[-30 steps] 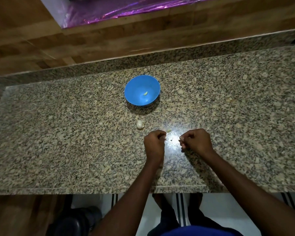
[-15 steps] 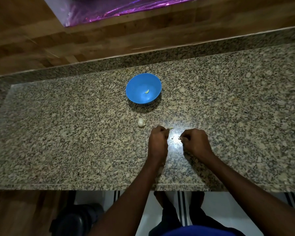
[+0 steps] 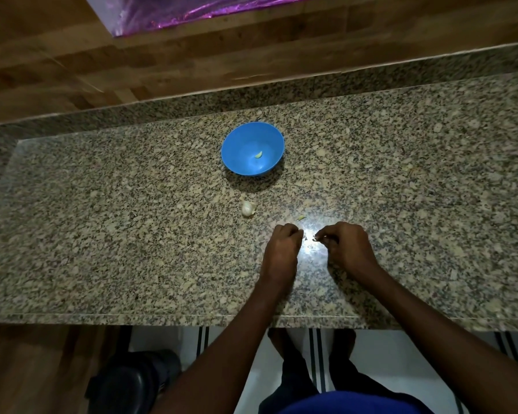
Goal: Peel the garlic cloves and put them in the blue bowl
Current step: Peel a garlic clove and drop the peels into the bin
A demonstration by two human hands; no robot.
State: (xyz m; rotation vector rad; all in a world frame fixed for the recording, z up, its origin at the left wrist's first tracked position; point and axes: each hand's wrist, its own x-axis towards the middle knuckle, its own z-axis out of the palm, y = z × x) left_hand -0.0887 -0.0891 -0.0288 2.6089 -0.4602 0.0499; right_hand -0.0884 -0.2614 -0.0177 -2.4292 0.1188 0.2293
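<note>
The blue bowl [image 3: 242, 162] stands on the granite counter [image 3: 102, 234] at mid-depth, with one peeled clove [image 3: 258, 155] inside it. A white garlic piece [image 3: 247, 208], still in its skin, lies just in front of the bowl. A small pale scrap [image 3: 301, 217] lies to its right. My left hand [image 3: 284, 246] is curled with its fingertips pinched; the garlic clove in it is almost hidden. My right hand [image 3: 346, 243] faces it a short gap away and pinches a tiny bit of peel [image 3: 315, 239] at its fingertips.
A bright glare spot [image 3: 310, 245] lies on the counter between my hands. A raised granite ledge [image 3: 341, 85] and a wooden wall run behind the bowl. The counter's front edge [image 3: 132, 319] is near my forearms. A dark round object [image 3: 132, 380] stands on the floor below.
My hands stayed near the same spot on the counter, and the gap between them changed slightly. The camera shifted a little. The bowl and the garlic piece have not moved.
</note>
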